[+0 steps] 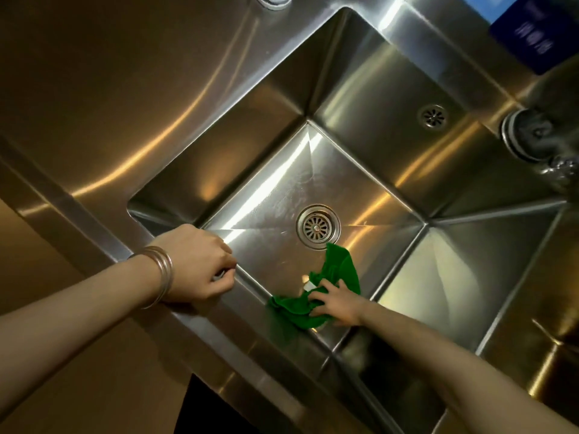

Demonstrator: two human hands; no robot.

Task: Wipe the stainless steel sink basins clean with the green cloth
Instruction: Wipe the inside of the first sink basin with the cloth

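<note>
A stainless steel sink basin (354, 170) fills the middle of the view, with a round drain (318, 227) in its floor. A crumpled green cloth (340, 270) lies on the basin floor just below the drain, close to the near wall. My right hand (336, 303) presses on the cloth with spread fingers, reaching down into the basin. My left hand (200, 267) rests on the basin's front rim with its fingers curled over the edge; several bangles ring its wrist.
A flat steel drainboard (125, 89) stretches to the left of the basin. An overflow grille (433, 116) sits in the far wall. A faucet base (529, 136) stands at the right rim, and a blue sign (532, 29) hangs at the top right.
</note>
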